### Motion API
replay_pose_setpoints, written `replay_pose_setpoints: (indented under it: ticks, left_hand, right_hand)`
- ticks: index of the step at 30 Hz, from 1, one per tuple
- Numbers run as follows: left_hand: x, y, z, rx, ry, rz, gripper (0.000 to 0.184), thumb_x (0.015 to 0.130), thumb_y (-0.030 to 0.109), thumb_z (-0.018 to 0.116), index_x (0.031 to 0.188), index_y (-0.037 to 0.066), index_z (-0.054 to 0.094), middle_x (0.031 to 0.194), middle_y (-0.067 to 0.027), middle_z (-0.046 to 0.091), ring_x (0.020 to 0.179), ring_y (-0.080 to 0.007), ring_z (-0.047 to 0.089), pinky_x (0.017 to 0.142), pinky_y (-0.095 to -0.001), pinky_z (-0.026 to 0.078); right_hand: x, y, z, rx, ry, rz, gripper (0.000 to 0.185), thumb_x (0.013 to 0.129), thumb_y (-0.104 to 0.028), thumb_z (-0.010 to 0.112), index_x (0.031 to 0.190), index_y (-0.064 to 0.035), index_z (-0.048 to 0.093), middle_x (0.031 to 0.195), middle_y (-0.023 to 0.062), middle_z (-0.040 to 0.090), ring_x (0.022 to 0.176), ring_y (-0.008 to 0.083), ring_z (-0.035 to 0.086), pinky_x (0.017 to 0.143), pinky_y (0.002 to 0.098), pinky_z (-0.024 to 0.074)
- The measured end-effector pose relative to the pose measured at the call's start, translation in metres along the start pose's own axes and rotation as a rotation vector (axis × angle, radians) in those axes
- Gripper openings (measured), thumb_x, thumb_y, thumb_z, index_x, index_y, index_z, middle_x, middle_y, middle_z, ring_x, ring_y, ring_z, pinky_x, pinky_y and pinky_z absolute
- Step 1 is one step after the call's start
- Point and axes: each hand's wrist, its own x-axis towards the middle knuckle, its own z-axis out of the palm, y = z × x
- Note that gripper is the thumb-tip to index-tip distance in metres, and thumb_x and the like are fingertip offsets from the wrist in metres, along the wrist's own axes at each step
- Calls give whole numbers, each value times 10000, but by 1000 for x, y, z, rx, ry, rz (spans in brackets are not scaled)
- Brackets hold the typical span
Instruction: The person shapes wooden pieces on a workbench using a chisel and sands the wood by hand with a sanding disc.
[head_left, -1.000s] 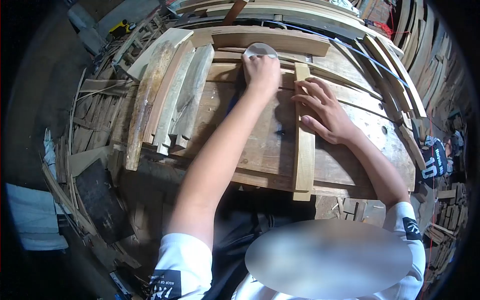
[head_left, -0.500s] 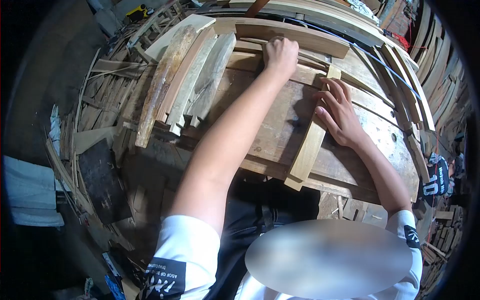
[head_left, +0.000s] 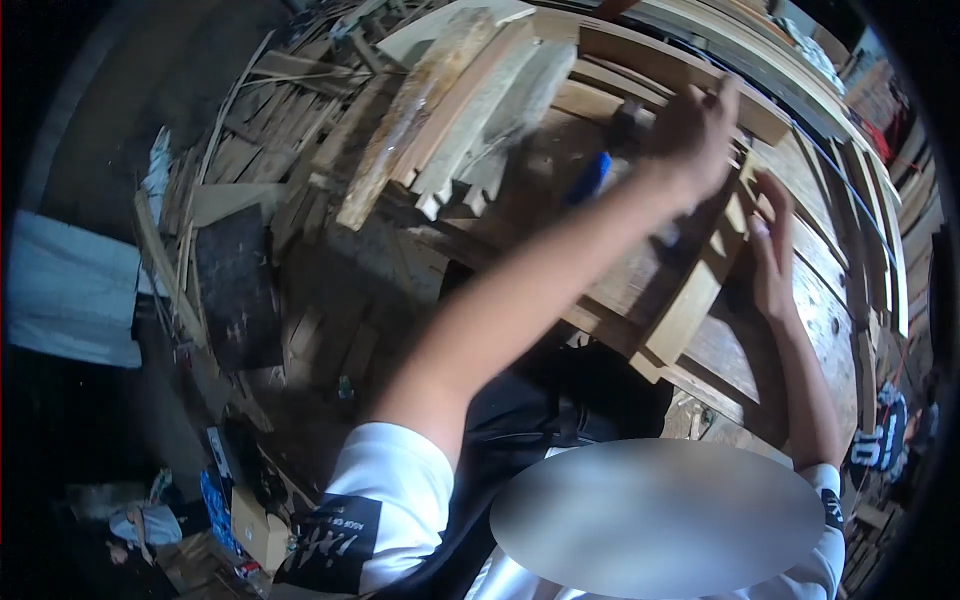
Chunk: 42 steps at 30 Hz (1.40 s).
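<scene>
My left hand (head_left: 695,140) is over the far part of the workbench, by the upper end of a pale squared wooden piece (head_left: 690,290). Motion blurs its fingers, so whether they grip anything cannot be made out. Along the right side of that piece is my right hand (head_left: 772,240), fingers stretched and thumb apart; contact with the wood is unclear. The pale piece lies slanted, its stepped near end over the bench's front edge. Beside my left forearm lies a blue handle (head_left: 590,178), and a dark, blurred object (head_left: 626,120) sits just beyond it.
Several long boards, one rough-barked slab (head_left: 420,115) among them, lie on the bench's left. A wide plank (head_left: 680,70) runs along the back. Scrap wood (head_left: 235,150) piles up at left. One person (head_left: 145,525) is at lower left, another (head_left: 880,435) at right.
My left hand has moved right, from the back plank towards the pale piece's upper end. My right hand has shifted off its top to its right side. The blue handle is now visible; the view has turned.
</scene>
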Motion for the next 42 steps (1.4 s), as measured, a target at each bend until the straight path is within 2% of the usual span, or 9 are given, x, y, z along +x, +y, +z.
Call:
replay_pose_setpoints:
  ticks: [1,3,7,11,15,24,30,37,42]
  left_hand:
    - [-7,-8,26,-194,231,243,363,909,-20,564,1266,45,591,940,-277,697,903,-442,690,829,-524,557]
    - [-17,-12,75,-442,412,337,292,920,-33,566,1201,36,602,955,-211,714,928,-428,695,866,-494,553]
    - [-41,-15,92,-464,94,38,162,945,0,556,1067,-6,662,1013,-224,725,981,-402,704,865,-474,553]
    - [-50,-6,90,-367,124,55,168,958,49,566,1098,-13,634,1030,-267,688,1005,-437,673,882,-502,537]
    - [-45,-13,94,-280,157,-5,275,960,72,572,1224,1,546,1042,-293,636,993,-469,642,897,-523,519]
    - [-63,6,91,222,124,5,339,905,164,626,1123,-96,640,1150,-329,584,1108,-455,595,962,-557,470]
    - [-72,21,98,549,137,60,188,921,158,603,904,29,740,901,-158,667,901,-258,607,845,-392,486]
    - [-144,42,51,611,-93,60,233,940,183,585,912,-13,709,937,-140,623,887,-226,567,725,-335,460]
    - [-190,52,3,634,-181,27,274,884,175,649,1013,-66,674,891,-125,600,851,-224,582,690,-315,500]
  right_hand:
    - [2,-1,2,91,82,12,642,1058,-368,497,1578,-34,324,1575,213,398,1475,314,370,1224,445,264]
    - [7,6,-4,254,178,33,684,1078,-425,440,1620,-57,244,1569,237,404,1459,307,409,1208,452,293]
    - [10,7,-14,132,205,95,538,1076,-388,479,1448,-2,517,1325,147,645,1267,217,560,1093,355,397]
    - [8,22,-16,71,81,47,318,1035,-136,557,1310,11,618,1160,59,637,1117,126,568,967,264,438]
    - [8,18,-15,20,94,44,303,1009,-92,587,1297,-5,625,985,-5,549,918,74,495,800,207,408]
    - [10,27,-20,-23,7,36,358,985,-59,622,1338,-8,598,926,-13,549,865,82,505,846,229,416]
    - [18,28,-33,245,-102,272,467,1107,-298,487,1425,29,592,858,-42,539,830,84,524,822,251,444]
    - [17,19,-27,-332,-64,4,387,1083,-283,540,1326,-23,692,919,94,629,826,133,540,772,292,434]
    - [14,4,-23,-388,-85,18,311,1047,-153,590,1309,-31,705,884,100,611,780,152,535,733,309,457]
